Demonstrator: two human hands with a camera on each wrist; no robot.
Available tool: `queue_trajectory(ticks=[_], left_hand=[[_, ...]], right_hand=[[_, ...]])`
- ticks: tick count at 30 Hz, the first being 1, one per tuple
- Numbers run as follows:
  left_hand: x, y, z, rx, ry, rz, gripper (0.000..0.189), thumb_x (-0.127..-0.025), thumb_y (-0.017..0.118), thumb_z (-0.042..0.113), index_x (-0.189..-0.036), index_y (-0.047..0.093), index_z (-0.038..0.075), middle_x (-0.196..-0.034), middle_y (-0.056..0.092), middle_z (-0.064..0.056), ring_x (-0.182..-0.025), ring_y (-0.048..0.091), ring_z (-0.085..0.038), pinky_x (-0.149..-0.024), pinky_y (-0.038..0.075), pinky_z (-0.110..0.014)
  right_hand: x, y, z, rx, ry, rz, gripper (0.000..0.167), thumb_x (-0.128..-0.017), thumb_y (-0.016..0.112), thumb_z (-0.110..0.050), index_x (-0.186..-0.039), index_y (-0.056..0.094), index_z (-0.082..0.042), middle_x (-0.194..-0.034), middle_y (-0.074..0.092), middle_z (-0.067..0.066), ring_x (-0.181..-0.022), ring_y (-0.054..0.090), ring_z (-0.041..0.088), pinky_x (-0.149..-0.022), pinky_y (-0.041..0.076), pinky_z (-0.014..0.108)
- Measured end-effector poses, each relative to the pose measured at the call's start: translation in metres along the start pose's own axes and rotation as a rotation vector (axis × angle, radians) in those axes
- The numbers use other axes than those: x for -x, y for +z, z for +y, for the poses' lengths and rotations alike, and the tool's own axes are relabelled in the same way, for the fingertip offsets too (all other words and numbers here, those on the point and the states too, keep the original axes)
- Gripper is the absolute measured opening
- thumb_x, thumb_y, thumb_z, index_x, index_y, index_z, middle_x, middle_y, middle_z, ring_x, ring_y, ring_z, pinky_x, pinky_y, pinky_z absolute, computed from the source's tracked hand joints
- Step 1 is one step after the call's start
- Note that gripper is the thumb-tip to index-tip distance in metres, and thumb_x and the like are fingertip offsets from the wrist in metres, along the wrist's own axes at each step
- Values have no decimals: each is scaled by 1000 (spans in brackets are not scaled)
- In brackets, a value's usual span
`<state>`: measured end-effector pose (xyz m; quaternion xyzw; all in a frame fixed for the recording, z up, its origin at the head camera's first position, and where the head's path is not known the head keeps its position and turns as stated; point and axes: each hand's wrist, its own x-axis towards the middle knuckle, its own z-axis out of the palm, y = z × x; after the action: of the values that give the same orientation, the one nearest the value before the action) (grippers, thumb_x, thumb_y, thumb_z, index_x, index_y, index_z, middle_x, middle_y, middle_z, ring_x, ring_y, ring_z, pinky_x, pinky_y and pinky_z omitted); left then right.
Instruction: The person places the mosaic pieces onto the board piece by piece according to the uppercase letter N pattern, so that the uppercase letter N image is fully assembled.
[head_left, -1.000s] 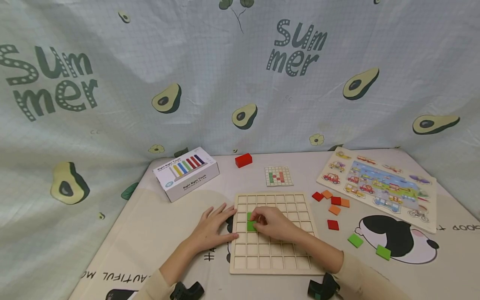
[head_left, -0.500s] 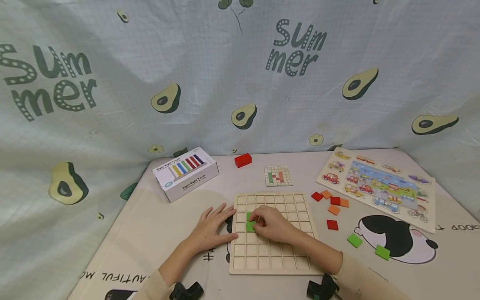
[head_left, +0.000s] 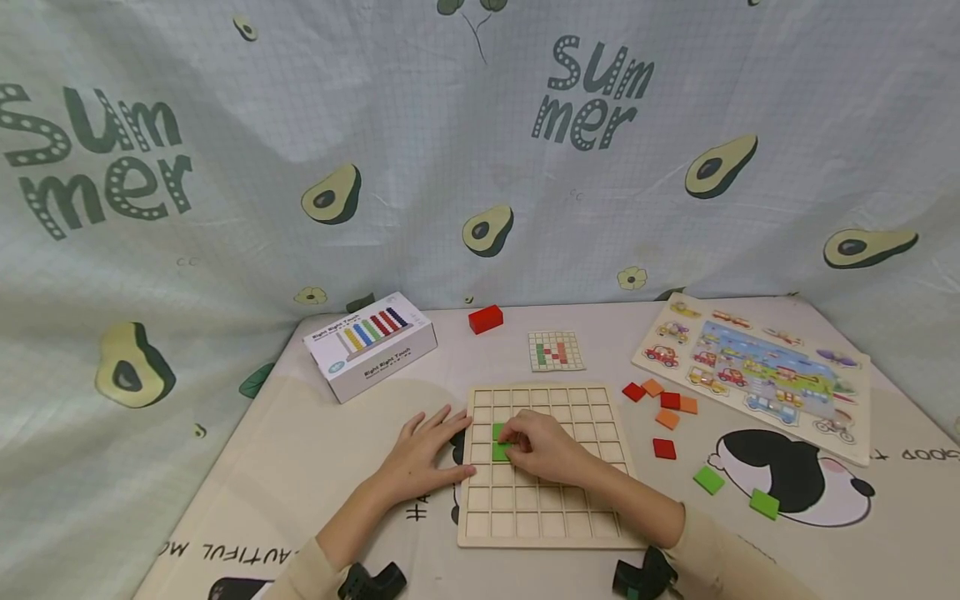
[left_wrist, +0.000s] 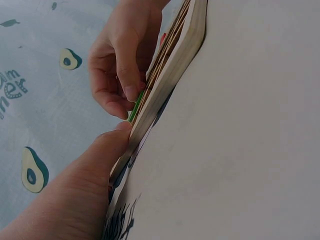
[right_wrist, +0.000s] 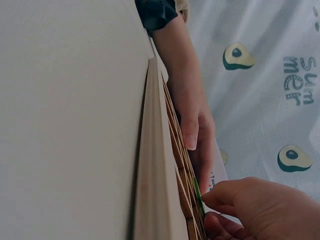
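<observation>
A square wooden grid board (head_left: 545, 525) lies on the table. My left hand (head_left: 423, 458), its fingers spread, rests along the board's left edge; the thumb touches that edge in the left wrist view. Over the left part of the grid, my right hand (head_left: 551, 446) has curled fingers, with thumb and fingertips at a green square tile (head_left: 500, 452). Another green tile (head_left: 497, 432) sits in the cell just behind it, partly covered by the fingers. From the right wrist camera, the right thumb and fingertips (right_wrist: 215, 195) meet the green tile's thin edge.
Right of the board lie loose red tiles (head_left: 664, 448), orange tiles (head_left: 667, 419) and two green tiles (head_left: 708, 479). Behind it are a small pattern card (head_left: 556, 352) and a red block (head_left: 486, 319). A white box (head_left: 371, 346) stands back left, a vehicle picture puzzle (head_left: 757, 375) right.
</observation>
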<state>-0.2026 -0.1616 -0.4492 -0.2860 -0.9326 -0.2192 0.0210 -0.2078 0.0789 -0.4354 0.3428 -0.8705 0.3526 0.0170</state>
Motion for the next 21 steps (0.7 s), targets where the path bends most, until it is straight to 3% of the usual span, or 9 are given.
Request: queue_trajectory(ticks=[21], left_hand=[[1,0,0,0,8,8,75,-79,54,62,-139,43,18,-143,38,3,-136,22,-21,-107,9,-49]], right_hand=[[4,-10,-4,-7,25,-30,11,-80,63,-4,-89,65,-10,-80,57,-7,-68,50,5,-60,45,21]])
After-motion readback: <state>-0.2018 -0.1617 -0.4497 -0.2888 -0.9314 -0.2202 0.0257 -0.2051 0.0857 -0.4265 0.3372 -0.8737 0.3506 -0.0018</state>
